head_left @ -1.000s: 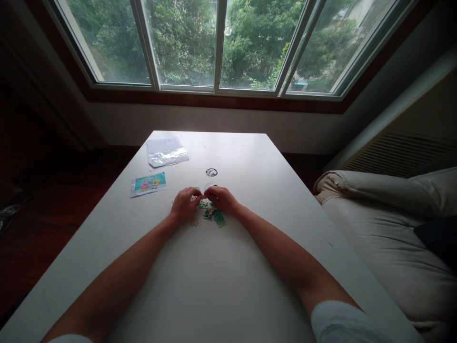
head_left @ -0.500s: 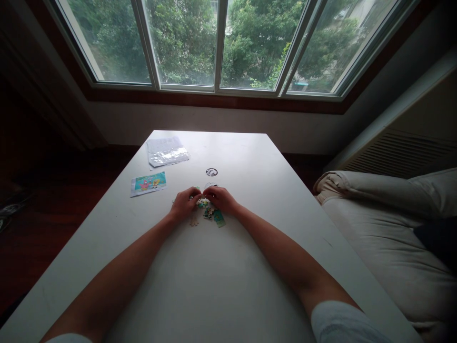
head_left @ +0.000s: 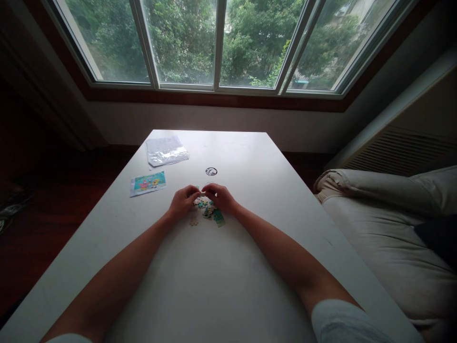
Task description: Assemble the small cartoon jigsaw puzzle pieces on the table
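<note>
The left hand (head_left: 181, 200) and right hand (head_left: 220, 196) pinch a small pale piece (head_left: 202, 194) by the puzzle pieces (head_left: 209, 212), where light, even fingertip pressure should work best

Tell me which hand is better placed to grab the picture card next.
Likely the left hand: the picture card lies on its side of the table; the right hand is farther away. Both are close together by the puzzle pieces.
</note>
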{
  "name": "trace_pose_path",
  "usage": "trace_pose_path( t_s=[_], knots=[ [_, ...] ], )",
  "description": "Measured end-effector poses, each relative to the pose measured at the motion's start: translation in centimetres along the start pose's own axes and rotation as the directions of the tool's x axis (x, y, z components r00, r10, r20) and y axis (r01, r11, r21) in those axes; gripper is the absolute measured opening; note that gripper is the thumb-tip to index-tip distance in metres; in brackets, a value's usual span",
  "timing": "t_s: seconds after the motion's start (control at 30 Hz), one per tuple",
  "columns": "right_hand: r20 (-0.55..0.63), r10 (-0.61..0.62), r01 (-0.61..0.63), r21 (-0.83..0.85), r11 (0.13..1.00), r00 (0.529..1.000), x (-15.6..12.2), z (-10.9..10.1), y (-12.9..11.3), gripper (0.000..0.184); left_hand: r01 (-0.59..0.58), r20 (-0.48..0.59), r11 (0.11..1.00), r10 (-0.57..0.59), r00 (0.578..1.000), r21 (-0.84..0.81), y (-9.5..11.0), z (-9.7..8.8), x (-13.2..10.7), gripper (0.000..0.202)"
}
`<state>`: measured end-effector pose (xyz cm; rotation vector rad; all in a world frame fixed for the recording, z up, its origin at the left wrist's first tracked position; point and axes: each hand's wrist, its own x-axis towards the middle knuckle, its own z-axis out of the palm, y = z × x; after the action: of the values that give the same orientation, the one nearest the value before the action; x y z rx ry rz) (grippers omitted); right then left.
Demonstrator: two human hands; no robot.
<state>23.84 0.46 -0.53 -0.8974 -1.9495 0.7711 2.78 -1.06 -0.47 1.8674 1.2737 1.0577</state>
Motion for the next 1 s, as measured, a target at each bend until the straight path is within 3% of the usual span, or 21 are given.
trace_pose_path(
  t_s=[0.33, 0.5, 0.63, 0.77, 0.87, 1.0],
  knots=[
    [0.018, -0.025, 0.025, 0.006, 1.0, 1.0, -0.2, 0.2, -1.1, 0.016, -0.01, -0.035, 0.981, 0.017, 0.999, 0.194, 1.4, -0.4, -0.3, 0.02],
    [-0.049, 0.028, -0.029, -0.034, 0.999, 0.998, -0.2, 0.3, 0.0, 0.017, -0.077, -0.045, 0.913, 0.104, 0.994, 0.4, 2.1, -0.4, -0.6, 0.01],
    [-0.189, 0.129, -0.136, -0.025, 0.99, 0.974, 0.0, -0.6, 1.4, 0.022, -0.238, 0.129, 0.829, 0.2, 0.971, 0.506, 3.2, 0.2, -1.2, 0.008],
    [-0.24, 0.159, -0.168, -0.016, 0.986, 0.958, 0.0, -1.1, 1.9, 0.023, -0.442, 0.37, 0.751, 0.28, 0.886, 0.491, 4.5, 1.3, -2.0, 0.017],
    [-0.231, 0.16, -0.171, -0.027, 0.985, 0.96, -0.1, -1.0, 1.7, 0.023, -0.467, 0.404, 0.704, 0.271, 0.873, 0.535, 4.8, 1.9, -2.3, 0.015],
    [-0.217, 0.146, -0.159, -0.041, 0.986, 0.965, -0.1, -0.8, 1.5, 0.022, -0.406, 0.339, 0.709, 0.244, 0.909, 0.576, 4.0, 1.9, -2.1, 0.011]
  ],
)
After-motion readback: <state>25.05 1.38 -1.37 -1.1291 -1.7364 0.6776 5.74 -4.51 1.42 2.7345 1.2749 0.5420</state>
